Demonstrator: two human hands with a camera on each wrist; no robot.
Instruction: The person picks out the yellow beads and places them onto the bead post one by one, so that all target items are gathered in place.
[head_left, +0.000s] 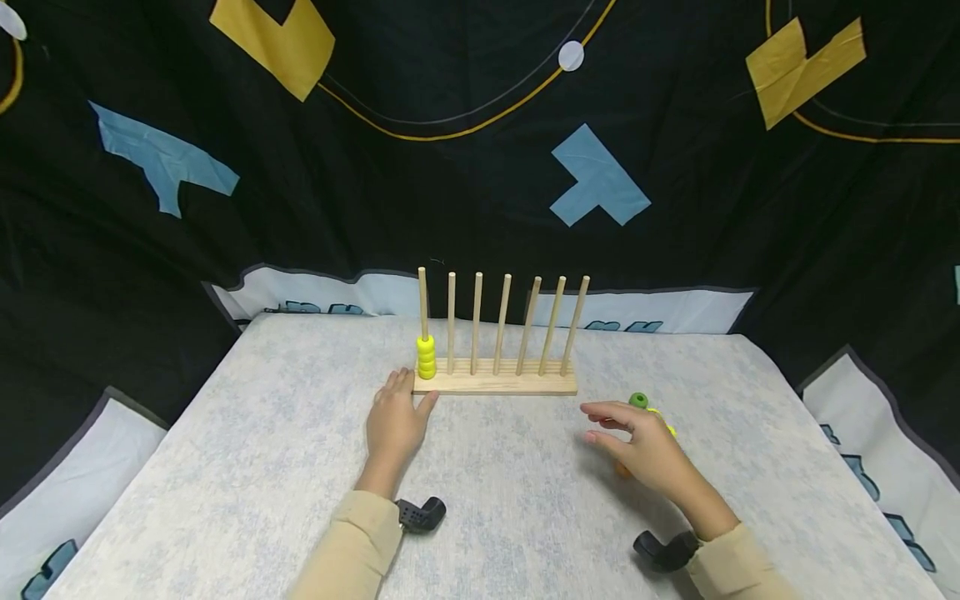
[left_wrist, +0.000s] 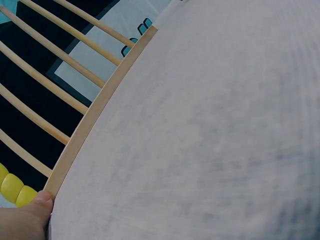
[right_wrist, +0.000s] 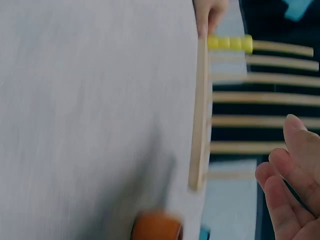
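On the table (head_left: 510, 500), left fingers (head_left: 398, 382) hold the rack (head_left: 495, 385) by its left end.

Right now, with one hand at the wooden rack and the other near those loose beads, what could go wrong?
The right hand could nudge the green bead or orange bead close by, and they might roll away. The left hand touches the peg rack only at its left end, so a bump at the other end might swing it round.
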